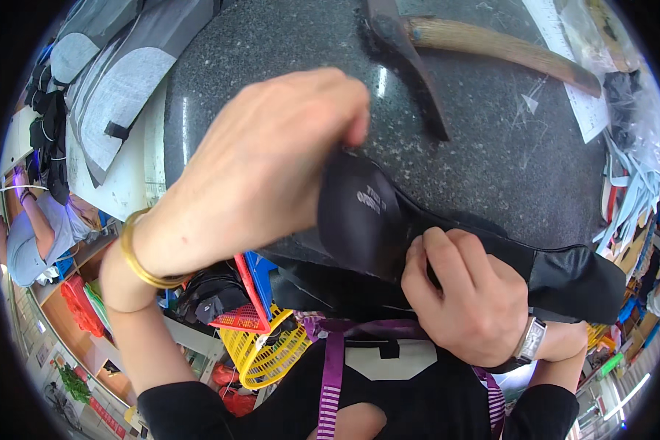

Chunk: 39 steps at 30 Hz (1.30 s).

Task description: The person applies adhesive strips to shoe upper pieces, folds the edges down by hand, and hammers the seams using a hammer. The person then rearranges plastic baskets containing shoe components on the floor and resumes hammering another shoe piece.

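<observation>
A long black leather piece [579, 279] lies along the near edge of the dark stone slab, with seams and a glossy right end. Its left part stands up as a rounded flap [356, 213] bearing pale print. My left hand [286, 139], slightly blurred, is curled closed at the flap's upper left edge; most of its fingertips are hidden behind the hand. With bent fingers, my right hand [466, 293] pinches the leather just right of the flap. A hammer [491, 48] with a wooden handle and a long dark metal head rests on the slab beyond both hands.
Grey and black cut pieces [125, 95] lie at the far left of the stone slab [271, 44]. Pale blue strips [627, 194] and clear plastic bags are on the right. Below the slab hangs a yellow basket [264, 356]. Another person [40, 235] sits at the left.
</observation>
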Each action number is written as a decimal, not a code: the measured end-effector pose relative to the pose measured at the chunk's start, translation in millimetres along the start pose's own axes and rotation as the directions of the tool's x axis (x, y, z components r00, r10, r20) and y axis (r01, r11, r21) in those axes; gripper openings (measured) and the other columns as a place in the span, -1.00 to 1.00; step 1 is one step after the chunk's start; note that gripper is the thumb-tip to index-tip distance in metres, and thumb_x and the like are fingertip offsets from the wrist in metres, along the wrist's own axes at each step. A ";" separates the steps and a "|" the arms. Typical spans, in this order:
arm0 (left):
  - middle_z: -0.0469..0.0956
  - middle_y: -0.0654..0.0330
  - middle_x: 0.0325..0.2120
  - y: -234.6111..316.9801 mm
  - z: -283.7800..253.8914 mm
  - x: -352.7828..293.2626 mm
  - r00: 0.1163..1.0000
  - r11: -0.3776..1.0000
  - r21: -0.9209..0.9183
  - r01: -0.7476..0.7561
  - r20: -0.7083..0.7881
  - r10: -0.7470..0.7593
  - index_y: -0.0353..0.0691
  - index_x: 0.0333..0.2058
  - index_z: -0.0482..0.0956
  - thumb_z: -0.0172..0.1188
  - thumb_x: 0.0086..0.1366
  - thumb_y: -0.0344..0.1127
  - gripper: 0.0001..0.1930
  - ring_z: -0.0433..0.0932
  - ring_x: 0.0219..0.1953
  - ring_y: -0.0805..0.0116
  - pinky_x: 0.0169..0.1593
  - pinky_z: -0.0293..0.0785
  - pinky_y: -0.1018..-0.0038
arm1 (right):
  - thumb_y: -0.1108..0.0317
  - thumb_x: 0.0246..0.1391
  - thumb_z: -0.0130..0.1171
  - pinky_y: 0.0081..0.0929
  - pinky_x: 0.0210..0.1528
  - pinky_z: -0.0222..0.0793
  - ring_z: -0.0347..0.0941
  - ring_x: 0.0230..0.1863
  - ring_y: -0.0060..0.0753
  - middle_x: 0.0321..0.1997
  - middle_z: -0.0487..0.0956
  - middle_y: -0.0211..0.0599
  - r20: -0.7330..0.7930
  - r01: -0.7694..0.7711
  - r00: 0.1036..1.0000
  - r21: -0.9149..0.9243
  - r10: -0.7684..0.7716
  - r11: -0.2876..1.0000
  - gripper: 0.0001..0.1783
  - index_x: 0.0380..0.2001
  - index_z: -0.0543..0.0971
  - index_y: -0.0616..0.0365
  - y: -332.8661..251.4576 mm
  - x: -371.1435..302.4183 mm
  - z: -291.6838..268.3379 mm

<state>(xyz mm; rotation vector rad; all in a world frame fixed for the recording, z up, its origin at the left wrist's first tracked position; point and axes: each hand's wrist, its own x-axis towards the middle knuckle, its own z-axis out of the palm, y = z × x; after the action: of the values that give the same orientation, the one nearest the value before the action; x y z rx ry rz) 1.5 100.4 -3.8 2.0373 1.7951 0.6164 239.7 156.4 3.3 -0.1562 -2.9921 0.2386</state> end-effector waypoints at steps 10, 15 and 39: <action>0.52 0.11 -0.36 -14.0 -2.7 3.4 0.797 0.817 -0.050 -0.574 0.193 0.572 -0.35 -0.49 0.54 0.21 -0.27 -0.33 -0.72 0.51 -0.38 0.24 -0.43 0.51 0.49 | 0.45 -0.27 0.18 -0.70 -0.61 0.30 0.40 -0.38 -0.49 0.09 0.53 -0.19 0.292 -0.096 0.956 0.229 0.026 0.969 -0.89 -0.63 0.43 0.13 7.6 23.5 -16.7; 0.57 0.08 -0.29 -13.0 -32.5 5.4 0.819 0.806 0.194 -0.559 0.277 0.502 -0.36 -0.42 0.64 0.23 -0.20 -0.43 -0.73 0.53 -0.24 0.19 -0.16 0.56 0.34 | 0.41 -0.24 0.13 -0.68 -0.62 0.22 0.35 -0.45 -0.53 0.14 0.50 -0.13 0.336 -0.039 0.942 0.094 0.006 0.995 -0.89 -0.63 0.39 0.10 0.1 28.1 -17.6; 0.51 -0.01 -0.31 75.6 35.8 19.7 0.903 0.934 -0.349 -0.069 0.376 0.207 -0.35 -0.22 0.55 0.21 0.14 -0.25 -0.70 0.51 -0.23 0.05 -0.22 0.47 0.32 | 0.48 -0.24 0.25 -0.36 -0.04 0.38 0.38 -0.06 -0.10 0.00 0.48 -0.23 0.330 -0.102 0.942 0.467 -0.067 0.879 -0.55 -0.14 0.55 0.09 61.6 -63.0 -40.9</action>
<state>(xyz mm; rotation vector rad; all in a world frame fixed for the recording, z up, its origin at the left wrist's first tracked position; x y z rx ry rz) 86.0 110.7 8.0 1.8999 1.2233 0.4486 313.3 215.9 25.2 -0.0946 -3.1383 1.1013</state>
